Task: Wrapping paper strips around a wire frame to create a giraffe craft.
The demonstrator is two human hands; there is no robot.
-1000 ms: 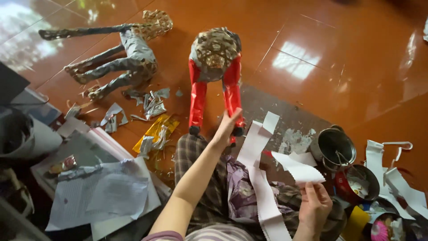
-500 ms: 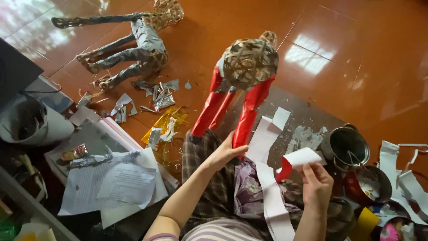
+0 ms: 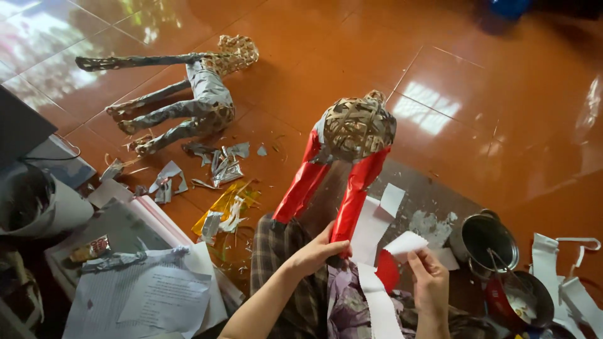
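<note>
A woven bamboo animal frame (image 3: 357, 129) with two legs wrapped in red paper (image 3: 301, 183) leans toward me over my lap. My left hand (image 3: 317, 252) grips the lower end of the nearer red leg. My right hand (image 3: 428, 276) pinches a small piece of paper (image 3: 402, 246), white on one side and red on the other, just right of that leg. A long white paper strip (image 3: 377, 295) runs down across my lap between the hands.
A second woven animal frame wrapped in grey newspaper (image 3: 188, 100) lies on the orange tile floor at upper left. Torn paper scraps (image 3: 220, 166) and yellow foil (image 3: 226, 210) litter the middle. Printed sheets (image 3: 144, 295) lie at lower left; a metal pot (image 3: 487, 242) and a red bowl (image 3: 521, 301) stand right.
The red-legged frame has been pulled from the floor toward my lap and tilted up. My left hand now grips its leg, and my right hand brought the paper piece closer to it.
</note>
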